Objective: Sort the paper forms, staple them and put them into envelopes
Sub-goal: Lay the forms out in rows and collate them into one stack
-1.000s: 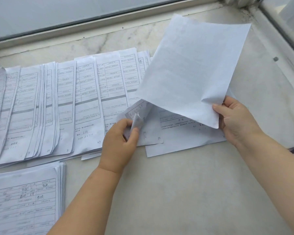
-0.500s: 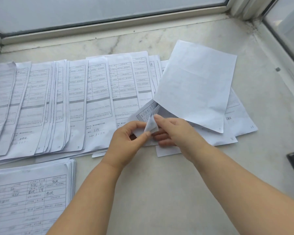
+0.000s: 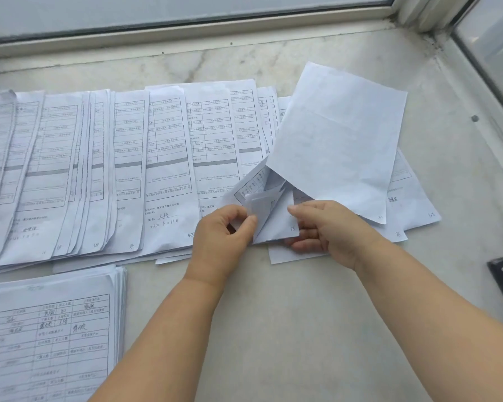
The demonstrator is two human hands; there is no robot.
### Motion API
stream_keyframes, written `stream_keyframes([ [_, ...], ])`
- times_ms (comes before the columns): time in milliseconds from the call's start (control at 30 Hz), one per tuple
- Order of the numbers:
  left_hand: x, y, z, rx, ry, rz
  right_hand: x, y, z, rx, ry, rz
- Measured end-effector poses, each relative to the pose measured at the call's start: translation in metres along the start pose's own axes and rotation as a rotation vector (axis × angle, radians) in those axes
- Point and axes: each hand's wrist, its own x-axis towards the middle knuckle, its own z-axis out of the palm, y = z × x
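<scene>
The forms (image 3: 169, 158) are white with black printed grids and grey bands. Beneath them, the sill (image 3: 302, 314) is pale grey-veined marble.

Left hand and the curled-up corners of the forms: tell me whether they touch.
Touching. The head view shows the left hand pinching the lifted corners between thumb and fingertips, while the right hand holds the sheet numbered 96 beside them.

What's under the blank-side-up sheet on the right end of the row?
The blank-side-up sheet lies over printed forms, whose lower corners with handwritten numbers stick out below and right. The left hand and right hand pinch lifted corners beside it. How many forms it covers is hidden.
</scene>
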Motion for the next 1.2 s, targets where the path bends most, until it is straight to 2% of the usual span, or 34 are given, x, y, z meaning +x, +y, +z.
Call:
stream_keyframes([
  [100,0.001,0.001,0.002,-0.055,0.042,-0.015,0.000,0.002,-0.001,0.001,-0.016,-0.013],
  [267,0.002,0.001,0.005,-0.049,0.151,0.034,0.006,-0.001,0.004,-0.026,0.060,0.006],
  [400,0.003,0.001,0.007,-0.081,0.139,-0.014,0.011,-0.002,0.008,-0.082,0.122,-0.016],
  [500,0.002,0.002,0.004,-0.093,0.135,-0.025,0.013,-0.001,0.009,-0.135,0.201,-0.116],
  [567,0.001,0.003,0.004,-0.101,0.123,-0.024,0.012,0.000,0.007,-0.263,0.258,-0.242],
  [633,0.000,0.003,0.003,-0.109,0.114,-0.016,0.008,-0.002,0.006,-0.380,0.230,-0.294],
  [767,0.000,0.000,0.003,-0.155,0.055,0.002,0.005,-0.010,0.004,-0.357,0.114,0.006],
  [833,0.000,-0.002,0.002,-0.170,0.026,0.008,0.008,-0.012,0.002,-0.273,0.112,0.077],
  [1033,0.000,-0.003,0.003,-0.144,0.032,0.043,0.006,-0.009,-0.001,-0.229,0.033,0.041],
  [1200,0.000,-0.006,0.004,-0.086,0.019,0.073,0.007,-0.006,0.001,-0.241,0.062,-0.021],
])
